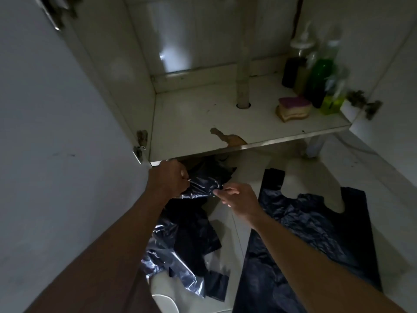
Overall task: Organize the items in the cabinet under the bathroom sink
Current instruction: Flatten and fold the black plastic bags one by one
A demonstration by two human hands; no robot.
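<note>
Folding a black plastic bag (pixel 200 187), bunched in the fisted left hand (pixel 170 180), pinched by the right hand (pixel 238 198). Next, likely: flatten, stow on cabinet shelf (pixel 191 114).

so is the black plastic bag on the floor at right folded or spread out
Spread out: the black plastic bag lies flat on the pale floor, both handles showing.

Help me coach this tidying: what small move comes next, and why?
Probably pull the black bag flat between the left hand and right hand: both pinch it, it is crumpled, and a second bag already lies flat on the floor.
</note>
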